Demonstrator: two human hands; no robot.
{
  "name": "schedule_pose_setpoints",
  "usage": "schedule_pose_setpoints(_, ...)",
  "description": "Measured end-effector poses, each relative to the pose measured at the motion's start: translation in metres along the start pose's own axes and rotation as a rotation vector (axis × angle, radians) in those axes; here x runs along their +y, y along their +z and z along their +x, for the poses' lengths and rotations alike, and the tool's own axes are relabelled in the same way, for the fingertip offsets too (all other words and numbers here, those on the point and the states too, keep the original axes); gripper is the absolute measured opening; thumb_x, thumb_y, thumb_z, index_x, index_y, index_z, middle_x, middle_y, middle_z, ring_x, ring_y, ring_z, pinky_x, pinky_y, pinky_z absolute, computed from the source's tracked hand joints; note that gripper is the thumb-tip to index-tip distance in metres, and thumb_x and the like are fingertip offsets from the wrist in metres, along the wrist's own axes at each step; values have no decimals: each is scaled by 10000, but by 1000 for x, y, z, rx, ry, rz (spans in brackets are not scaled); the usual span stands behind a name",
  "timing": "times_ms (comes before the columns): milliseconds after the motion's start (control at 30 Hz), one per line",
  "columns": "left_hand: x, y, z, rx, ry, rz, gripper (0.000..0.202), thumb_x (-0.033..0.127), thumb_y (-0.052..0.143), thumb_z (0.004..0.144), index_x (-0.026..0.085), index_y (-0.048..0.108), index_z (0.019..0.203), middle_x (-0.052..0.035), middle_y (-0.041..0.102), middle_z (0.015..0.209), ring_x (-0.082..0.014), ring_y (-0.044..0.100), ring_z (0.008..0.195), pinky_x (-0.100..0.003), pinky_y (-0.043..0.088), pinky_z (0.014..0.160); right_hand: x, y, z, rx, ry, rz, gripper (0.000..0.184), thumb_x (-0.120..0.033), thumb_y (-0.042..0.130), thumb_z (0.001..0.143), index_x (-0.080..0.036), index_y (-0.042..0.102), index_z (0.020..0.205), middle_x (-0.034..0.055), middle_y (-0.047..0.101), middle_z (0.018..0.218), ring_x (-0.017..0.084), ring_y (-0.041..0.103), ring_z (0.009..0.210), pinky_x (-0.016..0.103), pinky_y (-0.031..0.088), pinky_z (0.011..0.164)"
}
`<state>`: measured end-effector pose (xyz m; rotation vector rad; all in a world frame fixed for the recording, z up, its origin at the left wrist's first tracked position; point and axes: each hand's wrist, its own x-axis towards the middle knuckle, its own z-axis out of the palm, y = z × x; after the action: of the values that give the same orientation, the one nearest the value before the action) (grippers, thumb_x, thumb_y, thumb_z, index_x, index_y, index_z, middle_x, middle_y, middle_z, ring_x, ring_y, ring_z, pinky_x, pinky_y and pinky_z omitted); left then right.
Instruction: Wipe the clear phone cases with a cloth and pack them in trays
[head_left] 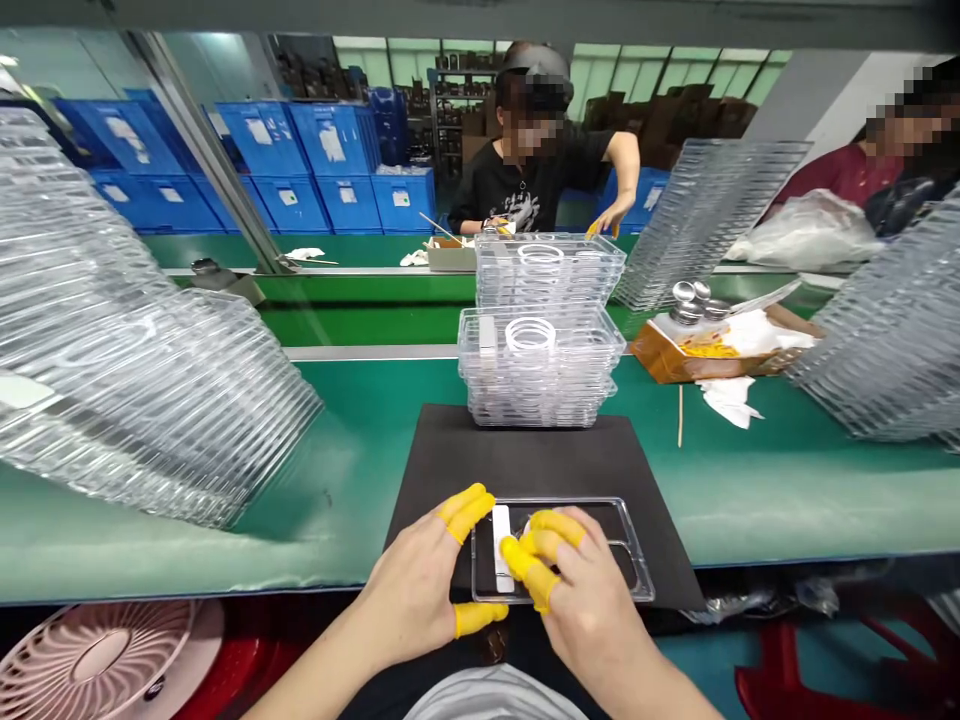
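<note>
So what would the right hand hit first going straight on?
The right hand, its yellow-capped fingers over the clear plastic tray, would probably meet the white strip inside it first, though depth is unclear.

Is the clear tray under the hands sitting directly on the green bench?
No, the clear tray rests on a black mat, which lies on top of the green bench.

blue crates (337, 170) are standing behind the green worktop (750, 490), a co-worker (517, 185) is reaching across it, and a pink fan (97, 655) is sitting below.
</note>
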<state>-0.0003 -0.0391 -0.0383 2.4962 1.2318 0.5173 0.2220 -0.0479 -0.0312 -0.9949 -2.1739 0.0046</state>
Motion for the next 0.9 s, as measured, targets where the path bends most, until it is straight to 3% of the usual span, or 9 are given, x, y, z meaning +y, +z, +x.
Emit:
schedule_pose_setpoints(100, 0, 1, 0, 0, 5, 6, 977, 398, 810, 704, 233, 187, 1438, -161, 493, 1425, -312, 492, 1306, -463, 484, 1034, 10, -8, -13, -25, -35, -2, 275, -62, 456, 891, -205, 661, 1005, 39, 629, 889, 212, 545, 943, 425, 361, 960)
schedule_pose_setpoints(267, 1, -1, 0, 4, 26, 30, 958, 407, 798, 715, 215, 189, 1429, -186, 485, 1429, -317, 502, 1296, -471, 499, 1018, 47, -32, -39, -27, 58, -197, 293, -26, 493, 839, -199, 654, 1012, 88, 579, 949, 269, 506, 969, 486, 410, 880)
schedule_pose_setpoints(500, -1, 5, -2, 48, 69, 102, 947, 360, 780, 709, 174, 206, 1439, -204, 500, 1408, -322, 497, 1299, -459, 507, 1007, -5, 4, -4, 16, 39, -43, 286, -29, 442, 865, -174, 686, 901, 79, 610, 853, 238, 522, 899, 460, 457, 869)
schedule_pose_setpoints(567, -1, 5, -2, 63, 92, 136, 906, 385, 756, 739, 142, 231, 1436, -223, 497, 1405, -335, 485, 1307, -464, 509, 999, -5, 3, -5, 9, 66, 54, 309, -54, 441, 881, -200, 712, 905, 75, 631, 851, 239, 536, 902, 471, 459, 875)
schedule_pose_setpoints(667, -1, 2, -1, 88, 176, 208, 806, 489, 677, 822, 105, 303, 1424, -250, 491, 1402, -370, 455, 1323, -497, 497, 997, 24, -17, -20, 90, 399, 385, 145, -201, 625, 863, -258, 749, 912, 61, 671, 906, 243, 579, 932, 441, 489, 848)
schedule_pose_setpoints(700, 0, 0, 1, 100, 212, 227, 787, 529, 646, 840, 100, 330, 1418, -250, 503, 1393, -376, 454, 1323, -502, 491, 999, 37, -24, -24, 196, 582, 575, 100, -259, 723, 803, -265, 757, 897, 53, 686, 915, 235, 602, 924, 413, 505, 841)
schedule_pose_setpoints(767, -1, -6, 7, 123, 256, 222, 709, 573, 582, 873, 113, 412, 1386, -222, 583, 1321, -356, 539, 1252, -476, 511, 974, 61, -36, -29, 484, 924, 973, 264, -355, 868, 632, -256, 765, 854, 39, 715, 908, 215, 644, 884, 372, 529, 851)
schedule_pose_setpoints(833, -4, -12, 16, 162, 208, 127, 549, 582, 502, 916, 148, 569, 1245, -152, 720, 1094, -293, 704, 990, -400, 581, 844, 77, -40, -29, 713, 1112, 1218, 402, -428, 925, 490, -250, 762, 812, 25, 732, 874, 200, 667, 850, 356, 540, 868)
schedule_pose_setpoints(900, -7, -17, 26, 201, 104, 9, 456, 552, 408, 966, 185, 679, 975, -67, 756, 805, -207, 726, 668, -304, 595, 652, 86, -38, -27, 780, 1154, 1299, 450, -480, 928, 441, -260, 755, 792, 6, 738, 857, 190, 678, 848, 361, 543, 885)
